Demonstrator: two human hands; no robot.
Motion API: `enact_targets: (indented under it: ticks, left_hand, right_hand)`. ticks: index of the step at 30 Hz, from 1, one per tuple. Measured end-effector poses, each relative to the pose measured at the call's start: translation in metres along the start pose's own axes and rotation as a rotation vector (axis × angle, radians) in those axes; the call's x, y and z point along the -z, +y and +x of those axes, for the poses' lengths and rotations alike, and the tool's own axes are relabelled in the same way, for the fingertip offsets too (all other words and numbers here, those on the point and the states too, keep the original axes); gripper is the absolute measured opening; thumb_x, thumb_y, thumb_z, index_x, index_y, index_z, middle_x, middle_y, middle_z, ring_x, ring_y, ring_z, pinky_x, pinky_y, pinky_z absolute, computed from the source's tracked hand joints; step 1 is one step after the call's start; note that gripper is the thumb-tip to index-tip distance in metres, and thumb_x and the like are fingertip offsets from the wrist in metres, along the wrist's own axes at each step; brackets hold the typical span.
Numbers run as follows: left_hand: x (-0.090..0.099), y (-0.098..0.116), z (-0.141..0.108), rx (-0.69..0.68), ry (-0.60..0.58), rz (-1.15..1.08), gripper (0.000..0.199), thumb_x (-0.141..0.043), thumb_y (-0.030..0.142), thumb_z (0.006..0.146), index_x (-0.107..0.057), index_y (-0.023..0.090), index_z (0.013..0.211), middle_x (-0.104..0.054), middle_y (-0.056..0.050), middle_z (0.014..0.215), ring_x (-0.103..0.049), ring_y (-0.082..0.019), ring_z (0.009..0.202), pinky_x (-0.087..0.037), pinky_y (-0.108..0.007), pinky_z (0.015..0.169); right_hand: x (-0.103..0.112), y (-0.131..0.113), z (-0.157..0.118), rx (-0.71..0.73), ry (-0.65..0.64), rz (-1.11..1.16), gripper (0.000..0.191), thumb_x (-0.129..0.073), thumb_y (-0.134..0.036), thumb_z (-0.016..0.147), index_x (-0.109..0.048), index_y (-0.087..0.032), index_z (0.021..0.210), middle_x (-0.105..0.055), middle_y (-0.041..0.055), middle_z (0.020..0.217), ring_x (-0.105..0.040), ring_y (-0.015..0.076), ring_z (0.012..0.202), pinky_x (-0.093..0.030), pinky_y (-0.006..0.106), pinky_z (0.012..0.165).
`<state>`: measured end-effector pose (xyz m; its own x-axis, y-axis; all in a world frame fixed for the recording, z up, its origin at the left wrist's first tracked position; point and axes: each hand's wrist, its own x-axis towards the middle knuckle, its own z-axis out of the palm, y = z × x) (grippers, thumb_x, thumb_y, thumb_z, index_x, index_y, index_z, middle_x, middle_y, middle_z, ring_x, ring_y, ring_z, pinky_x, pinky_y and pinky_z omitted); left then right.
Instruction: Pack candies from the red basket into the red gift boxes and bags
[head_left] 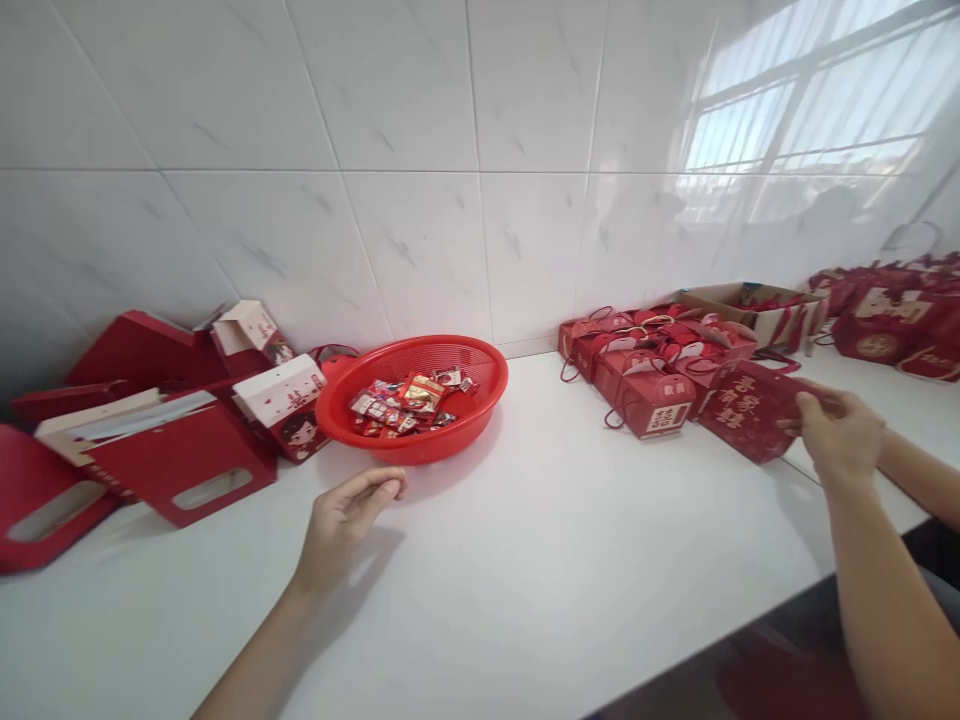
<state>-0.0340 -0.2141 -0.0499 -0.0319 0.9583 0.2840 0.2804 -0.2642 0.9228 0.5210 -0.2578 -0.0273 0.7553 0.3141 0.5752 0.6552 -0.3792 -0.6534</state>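
Observation:
My left hand (352, 515) is just above the white table, in front of a red plastic basket (480, 425). Its thumb and fingers are pressed together, and nothing shows in them. Inside the basket lie several small wrapped sweets (420, 393) in red and gold packets. At the right, my right hand (840, 430) grips a red gift box (754, 410) with gold characters by its right end. The box is tilted, close beside a cluster of red gift boxes (652, 400) with cord handles.
Red bags (180, 460) with cut-out handles and a white-and-red box (283, 400) lean at the left. Along the tiled wall (405, 230), an open carton (780, 310) and more red boxes (885, 320) stand at far right. Another person's forearm (919, 475) reaches in behind my right hand.

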Motion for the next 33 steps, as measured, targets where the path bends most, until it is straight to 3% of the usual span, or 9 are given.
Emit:
enact_targets:
  ticks: [2, 4, 9, 12, 15, 19, 23, 27, 33]
  left_hand:
    - [-0.002, 0.001, -0.001, -0.01, -0.008, -0.006, 0.031, -0.077, 0.047, 0.07, -0.077, 0.017, 0.081, -0.076, -0.008, 0.079, -0.071, -0.024, 0.077, -0.059, -0.033, 0.076]
    - [-0.003, 0.001, -0.001, -0.017, -0.019, -0.008, 0.03, -0.075, 0.044, 0.072, -0.076, 0.016, 0.083, -0.076, -0.008, 0.08, -0.071, -0.023, 0.078, -0.059, -0.033, 0.077]
    - [-0.003, 0.004, 0.001, -0.057, -0.026, -0.008, 0.025, -0.071, 0.04, 0.076, -0.076, 0.016, 0.083, -0.076, -0.007, 0.08, -0.069, -0.02, 0.075, -0.058, -0.031, 0.076]
    - [0.002, 0.005, 0.004, -0.09, -0.016, 0.011, 0.024, -0.069, 0.038, 0.077, -0.076, 0.016, 0.084, -0.076, -0.006, 0.08, -0.069, -0.019, 0.074, -0.058, -0.031, 0.076]
    - [0.016, 0.006, 0.008, -0.135, 0.021, 0.061, 0.024, -0.068, 0.038, 0.078, -0.076, 0.016, 0.086, -0.076, -0.006, 0.081, -0.07, -0.02, 0.074, -0.058, -0.031, 0.077]
    - [0.057, 0.009, 0.018, -0.263, 0.166, 0.28, 0.023, -0.065, 0.037, 0.081, -0.076, 0.019, 0.086, -0.076, -0.006, 0.09, -0.07, -0.021, 0.086, -0.057, -0.032, 0.082]
    - [0.121, 0.014, 0.04, -0.332, 0.473, 0.507, 0.02, -0.062, 0.032, 0.079, -0.075, 0.02, 0.089, -0.075, -0.006, 0.1, -0.069, -0.022, 0.097, -0.056, -0.034, 0.091]
    - [0.179, 0.017, 0.069, -0.097, 0.715, 0.687, 0.031, -0.062, 0.022, 0.077, -0.072, 0.017, 0.105, -0.072, -0.01, 0.115, -0.068, -0.025, 0.104, -0.052, -0.039, 0.1]
    - [0.208, 0.011, 0.096, 0.107, 0.643, 0.759, 0.036, -0.069, 0.023, 0.074, -0.072, 0.017, 0.109, -0.072, -0.015, 0.117, -0.066, -0.034, 0.113, -0.05, -0.047, 0.101]
  right_hand:
    - [-0.003, -0.003, -0.002, -0.125, 0.02, -0.03, 0.038, -0.063, -0.02, 0.075, -0.068, -0.013, 0.112, -0.072, 0.0261, 0.105, -0.068, 0.0403, 0.103, -0.052, 0.052, 0.087]
    - [-0.001, -0.012, -0.009, -0.107, 0.105, -0.018, 0.049, -0.066, -0.018, 0.075, -0.065, -0.011, 0.124, -0.067, 0.0306, 0.119, -0.063, 0.0415, 0.116, -0.05, 0.053, 0.091]
    - [-0.005, -0.051, -0.038, 0.074, 0.16, 0.226, 0.044, -0.07, -0.026, 0.073, -0.07, -0.015, 0.116, -0.072, 0.0262, 0.101, -0.07, 0.0313, 0.074, -0.051, 0.045, 0.061]
    - [-0.016, -0.084, -0.067, 0.276, 0.031, 0.421, 0.024, -0.067, -0.032, 0.075, -0.074, -0.017, 0.093, -0.074, 0.0158, 0.084, -0.066, 0.0228, 0.06, -0.05, 0.036, 0.054]
    - [-0.025, -0.121, -0.109, 0.538, -0.289, 0.634, 0.016, -0.063, -0.032, 0.085, -0.071, -0.02, 0.09, -0.071, 0.0069, 0.077, -0.064, 0.0169, 0.057, -0.05, 0.028, 0.053]
    - [-0.029, -0.162, -0.173, 0.943, -0.755, 0.805, 0.012, -0.052, -0.02, 0.094, -0.063, -0.021, 0.097, -0.069, 0.0044, 0.081, -0.061, 0.0118, 0.057, -0.049, 0.021, 0.052]
    - [-0.034, -0.178, -0.225, 1.196, -1.023, 0.876, 0.02, -0.042, -0.012, 0.096, -0.059, -0.021, 0.101, -0.07, 0.0083, 0.095, -0.066, 0.0137, 0.07, -0.052, 0.025, 0.063]
    - [-0.042, -0.172, -0.254, 1.196, -1.142, 0.866, 0.021, -0.039, -0.012, 0.096, -0.057, -0.021, 0.103, -0.07, 0.0089, 0.097, -0.067, 0.0166, 0.076, -0.052, 0.028, 0.067]
    - [-0.049, -0.156, -0.266, 1.027, -1.285, 0.818, 0.022, -0.04, -0.012, 0.095, -0.059, -0.022, 0.1, -0.068, 0.007, 0.097, -0.063, 0.0147, 0.074, -0.049, 0.026, 0.063]
